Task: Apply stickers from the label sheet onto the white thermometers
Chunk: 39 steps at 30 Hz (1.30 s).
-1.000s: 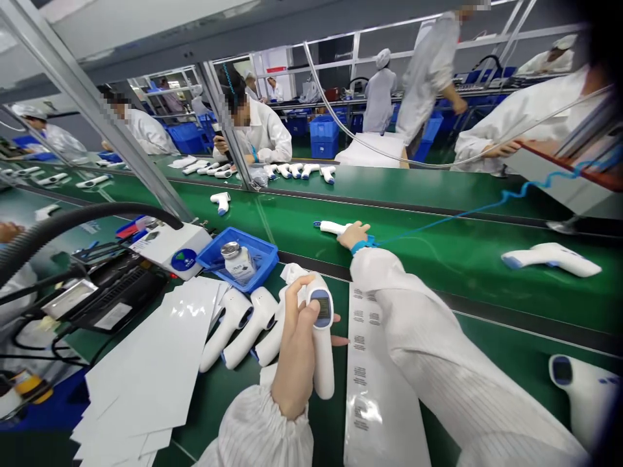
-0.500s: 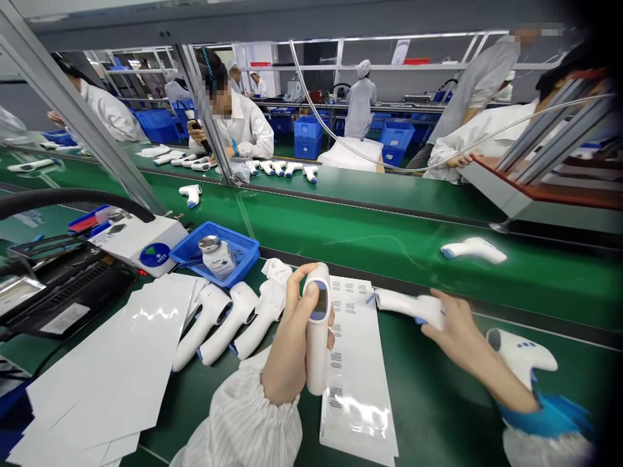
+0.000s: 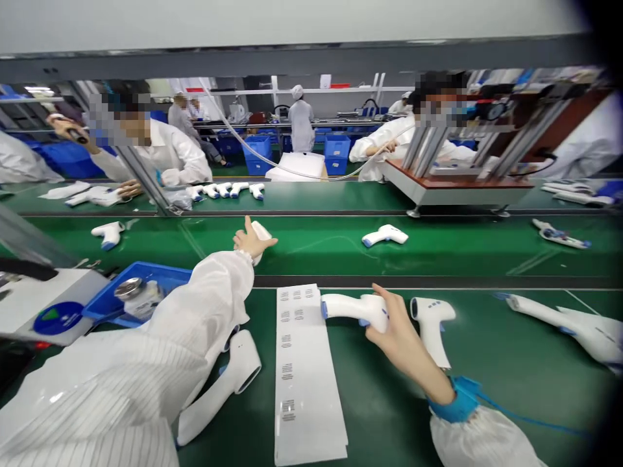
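Observation:
My left hand (image 3: 249, 242) reaches out over the green conveyor belt (image 3: 311, 256), thumb and a finger spread apart. Right behind it lies a white forehead thermometer (image 3: 261, 231), partly covered by the hand; whether they touch is hard to tell. My right hand (image 3: 396, 331), with a blue wrist strap, grips another forehead thermometer (image 3: 353, 310) by its head, its handle pointing left at the label sheet's edge. The label sheet (image 3: 311, 376) lies on the bench between my arms. Beside the right hand lies one more thermometer (image 3: 432, 324). Below my left sleeve rests another thermometer (image 3: 226, 383).
A blue tray (image 3: 170, 275) with a metal-capped bottle (image 3: 139, 295) sits at left, partly behind my sleeve. Other thermometers (image 3: 385, 235) lie on the belt. An opened unit (image 3: 564, 235) is farther right. A fixture (image 3: 452, 188) and co-workers stand across the belt.
My left hand has gone from above the bench out to the belt with its thermometer, and its fingers have spread. My right hand brought a thermometer from the belt back to the bench. The view turned right.

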Tool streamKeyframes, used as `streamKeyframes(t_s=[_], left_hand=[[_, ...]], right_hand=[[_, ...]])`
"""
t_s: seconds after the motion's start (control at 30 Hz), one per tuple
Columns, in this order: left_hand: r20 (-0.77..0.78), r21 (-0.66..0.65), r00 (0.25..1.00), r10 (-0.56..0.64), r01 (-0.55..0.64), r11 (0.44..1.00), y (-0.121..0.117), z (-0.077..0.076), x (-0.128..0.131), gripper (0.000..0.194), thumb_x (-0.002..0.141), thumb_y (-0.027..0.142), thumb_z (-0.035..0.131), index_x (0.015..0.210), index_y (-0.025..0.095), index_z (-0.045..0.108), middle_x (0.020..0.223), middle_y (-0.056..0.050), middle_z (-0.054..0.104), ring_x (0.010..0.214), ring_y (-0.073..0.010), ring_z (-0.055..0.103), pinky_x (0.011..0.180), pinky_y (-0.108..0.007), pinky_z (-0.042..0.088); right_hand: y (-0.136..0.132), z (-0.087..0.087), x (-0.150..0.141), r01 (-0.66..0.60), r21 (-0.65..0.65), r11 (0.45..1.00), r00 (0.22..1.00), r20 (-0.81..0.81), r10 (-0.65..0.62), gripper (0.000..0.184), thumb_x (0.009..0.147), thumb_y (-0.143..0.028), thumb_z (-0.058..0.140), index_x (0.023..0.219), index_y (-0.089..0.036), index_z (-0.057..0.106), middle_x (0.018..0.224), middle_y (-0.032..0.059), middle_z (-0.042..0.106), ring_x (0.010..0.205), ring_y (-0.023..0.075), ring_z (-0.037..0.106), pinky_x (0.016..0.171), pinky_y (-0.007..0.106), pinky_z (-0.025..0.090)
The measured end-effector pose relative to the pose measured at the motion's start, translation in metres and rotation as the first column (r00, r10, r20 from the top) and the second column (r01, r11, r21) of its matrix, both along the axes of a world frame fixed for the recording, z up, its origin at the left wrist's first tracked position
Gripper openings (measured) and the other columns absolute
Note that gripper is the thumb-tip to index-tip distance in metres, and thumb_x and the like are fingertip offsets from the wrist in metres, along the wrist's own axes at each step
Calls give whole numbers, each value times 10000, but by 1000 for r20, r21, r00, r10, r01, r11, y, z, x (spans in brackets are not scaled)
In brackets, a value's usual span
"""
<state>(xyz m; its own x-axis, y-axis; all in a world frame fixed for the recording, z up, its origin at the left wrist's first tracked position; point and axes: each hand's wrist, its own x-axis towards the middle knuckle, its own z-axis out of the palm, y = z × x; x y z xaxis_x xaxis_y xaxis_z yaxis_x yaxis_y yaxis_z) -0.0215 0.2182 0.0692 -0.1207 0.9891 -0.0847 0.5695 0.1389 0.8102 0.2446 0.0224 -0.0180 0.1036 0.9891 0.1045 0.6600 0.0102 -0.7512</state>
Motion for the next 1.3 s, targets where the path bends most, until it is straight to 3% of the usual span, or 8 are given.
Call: streamKeyframes(t_s=[0.23,0.37,0.53,0.7,0.8,0.9,1.1,1.3], left_hand=[[9,-51,906,-422,422,905,-79,-15,46,592,687,472,737,1226,280,582,1289,-107,533,1353,-347,336,1095,-495,275],[241,-38,857,-455,477,878,-129,-10,42,593,834,478,587,1367,256,454,1310,-117,493,1304,-295,423,1107,-466,289],[770,-357,596,-230,700,619,-153,-10,15,828,751,292,719,1449,301,276,885,-51,652,639,-192,661,553,-322,545],[802,-372,597,-1,501,782,-183,-11,-12,765,787,213,666,1437,321,278,703,-10,614,531,-160,597,362,-175,400],[894,-407,323,311,293,865,-203,-14,-33,369,765,152,630,1123,171,540,779,-31,570,537,-73,512,427,-145,411],[895,-445,125,428,192,875,-220,-20,-45,143,744,152,645,828,125,533,745,-4,496,484,-10,372,448,-116,399],[798,-360,513,315,-13,933,-231,-34,-18,618,782,270,712,1323,292,414,812,5,549,642,-123,519,465,-198,450],[772,-286,611,177,85,954,-215,-63,16,772,847,328,633,1463,386,171,751,45,491,566,-105,452,427,-186,413]], right_hand=[[9,19,-24,-252,108,962,968,8,252,825,723,-88,508,1466,-288,211,1361,108,316,1265,278,454,1042,446,441],[18,26,-43,-347,145,927,936,-4,352,849,718,-83,518,1476,-287,193,1361,111,308,1256,278,456,1003,427,479],[20,39,-67,-615,109,781,784,-20,621,872,718,-92,561,1484,-293,196,1403,113,312,1196,263,508,940,396,520],[32,34,-70,-641,94,762,748,-149,647,765,830,-283,623,1483,-292,223,1456,99,338,1347,260,390,1094,444,404],[28,13,-70,-584,68,809,811,1,586,656,884,-394,582,1466,-266,308,1484,116,380,1393,294,337,1135,516,335],[5,-11,-74,-635,-31,772,748,228,624,670,870,-446,600,1460,-236,362,1543,124,339,1436,337,264,1158,568,275],[-21,-20,-70,-592,-82,802,744,327,583,524,890,-394,580,1378,-237,475,1492,103,429,1378,328,375,1123,569,334],[30,-18,-75,-370,-43,928,913,167,372,195,906,-237,547,1055,-217,673,1188,93,636,1106,275,573,943,476,482]])
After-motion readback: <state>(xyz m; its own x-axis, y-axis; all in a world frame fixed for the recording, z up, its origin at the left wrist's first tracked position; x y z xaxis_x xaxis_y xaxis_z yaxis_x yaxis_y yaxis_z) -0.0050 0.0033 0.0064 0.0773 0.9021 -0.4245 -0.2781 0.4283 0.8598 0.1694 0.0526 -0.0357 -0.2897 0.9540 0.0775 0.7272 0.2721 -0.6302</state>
